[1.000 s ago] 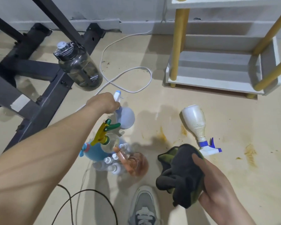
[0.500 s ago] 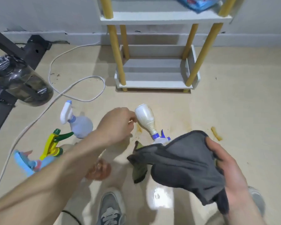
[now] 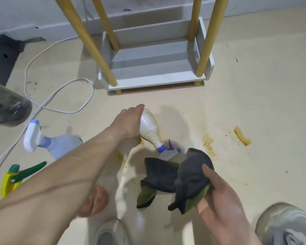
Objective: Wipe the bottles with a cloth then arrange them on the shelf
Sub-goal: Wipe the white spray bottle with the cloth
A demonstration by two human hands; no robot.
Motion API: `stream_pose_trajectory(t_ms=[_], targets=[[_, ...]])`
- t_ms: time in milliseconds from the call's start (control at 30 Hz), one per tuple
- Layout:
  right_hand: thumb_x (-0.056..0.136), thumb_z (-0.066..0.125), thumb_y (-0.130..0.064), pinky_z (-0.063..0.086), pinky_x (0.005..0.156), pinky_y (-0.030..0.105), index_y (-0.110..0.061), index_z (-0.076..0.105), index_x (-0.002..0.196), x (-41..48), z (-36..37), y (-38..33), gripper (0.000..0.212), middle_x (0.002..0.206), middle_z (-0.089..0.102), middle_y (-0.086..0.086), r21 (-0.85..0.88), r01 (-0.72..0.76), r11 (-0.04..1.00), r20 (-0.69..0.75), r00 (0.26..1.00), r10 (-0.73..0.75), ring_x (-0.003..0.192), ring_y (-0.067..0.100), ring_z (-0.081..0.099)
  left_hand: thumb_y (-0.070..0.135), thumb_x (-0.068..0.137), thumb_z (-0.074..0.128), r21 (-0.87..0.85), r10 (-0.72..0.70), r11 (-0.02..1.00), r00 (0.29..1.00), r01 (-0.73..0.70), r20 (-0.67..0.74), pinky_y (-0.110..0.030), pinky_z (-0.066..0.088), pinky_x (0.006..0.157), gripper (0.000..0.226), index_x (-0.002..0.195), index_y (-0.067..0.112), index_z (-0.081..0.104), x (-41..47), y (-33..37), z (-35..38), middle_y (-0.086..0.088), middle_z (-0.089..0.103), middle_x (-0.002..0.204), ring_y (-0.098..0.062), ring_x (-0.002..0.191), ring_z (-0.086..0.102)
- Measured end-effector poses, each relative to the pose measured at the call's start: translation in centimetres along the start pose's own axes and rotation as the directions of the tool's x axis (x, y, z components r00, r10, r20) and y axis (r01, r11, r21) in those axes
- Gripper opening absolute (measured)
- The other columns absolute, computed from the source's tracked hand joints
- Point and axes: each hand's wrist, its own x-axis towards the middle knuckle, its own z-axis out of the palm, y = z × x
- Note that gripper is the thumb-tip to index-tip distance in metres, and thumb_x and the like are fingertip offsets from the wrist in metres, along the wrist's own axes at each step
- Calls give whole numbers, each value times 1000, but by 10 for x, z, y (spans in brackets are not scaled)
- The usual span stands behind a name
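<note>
A white speckled spray bottle with a blue-and-grey nozzle lies on the floor, base pointing away from me. My left hand wraps round its body. My right hand grips a dark grey and green cloth just right of the nozzle. A pale blue spray bottle with a white head lies at the left. A yellow-green trigger sprayer and an orange bottle, partly hidden by my left forearm, are nearer me. The white shelf with yellow posts stands ahead.
A white cable loops across the floor at the left. A large dark jug and a black frame sit at the far left. Yellow stains mark the floor at the right. My shoes are at the bottom edge.
My left hand left the pale blue bottle, swung right and closed on the white speckled bottle. The view turned toward the shelf. My right hand keeps holding the cloth.
</note>
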Motion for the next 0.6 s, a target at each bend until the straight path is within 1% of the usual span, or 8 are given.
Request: stream_pose_trajectory(t_ms=[67, 133, 200, 300, 367, 433, 533, 600], targets=[[98, 52, -17, 59, 76, 43, 2, 61, 125, 5, 2, 2, 35, 117, 68, 26, 13, -23, 1000, 21, 1000, 23, 101, 40, 65, 18, 74, 67, -171, -91, 981, 996, 93, 24, -39, 46, 91, 82, 146, 18, 29, -5, -5, 4, -15, 52, 125, -36, 113, 54], [98, 52, -20, 61, 80, 43, 0, 60, 128, 9, 5, 4, 36, 120, 69, 22, 4, -7, 1000, 18, 1000, 7, 110, 38, 66, 16, 76, 70, -252, -160, 952, 984, 174, 76, -33, 45, 78, 94, 153, 24, 17, -20, -4, 8, -13, 56, 126, -29, 101, 57], [99, 53, -21, 61, 81, 40, -2, 61, 126, 11, 11, 6, 34, 118, 71, 18, -17, 40, 999, 0, 999, -40, 112, 33, 67, 16, 77, 73, -329, -144, 923, 971, 202, 193, -30, 42, 74, 102, 156, 22, 9, -42, -1, 16, -9, 60, 130, -28, 102, 60], [100, 53, -23, 58, 90, 42, -5, 63, 123, 14, 22, 11, 30, 114, 73, 13, -65, 78, 995, -4, 997, -79, 108, 28, 69, 33, 69, 81, -428, -94, 871, 938, 240, 334, -34, 51, 83, 92, 146, 17, 33, -71, 4, 36, 0, 66, 108, -22, 100, 64], [100, 53, -26, 56, 92, 47, -6, 65, 120, 17, 30, 19, 30, 114, 72, 17, -143, 85, 986, -1, 996, -86, 107, 31, 69, 39, 70, 83, -483, -152, 826, 940, 290, 305, -29, 49, 83, 77, 136, 21, 45, -81, 4, 54, 7, 62, 109, -16, 99, 61], [101, 52, -28, 54, 93, 51, -9, 68, 112, 22, 36, 29, 27, 109, 74, 17, -257, 112, 960, 12, 994, -113, 102, 33, 71, 41, 70, 85, -616, -217, 702, 931, 359, 295, -26, 50, 80, 66, 123, 21, 52, -85, 4, 71, 7, 64, 111, -11, 97, 62], [102, 49, -28, 53, 94, 52, -17, 72, 99, 28, 47, 45, 25, 99, 77, 9, -339, 127, 932, 47, 992, -118, 95, 28, 74, 39, 70, 87, -800, -275, 405, 893, 444, 356, -21, 49, 71, 53, 111, 23, 57, -82, 12, 83, 12, 66, 97, 0, 83, 61], [102, 50, -31, 53, 96, 53, -22, 76, 94, 34, 53, 51, 28, 97, 78, 6, -394, 138, 909, 71, 990, -120, 95, 25, 74, 36, 70, 87, -847, -353, 281, 869, 452, 347, -26, 52, 77, 54, 113, 21, 58, -78, 17, 86, 8, 68, 99, -6, 85, 64]])
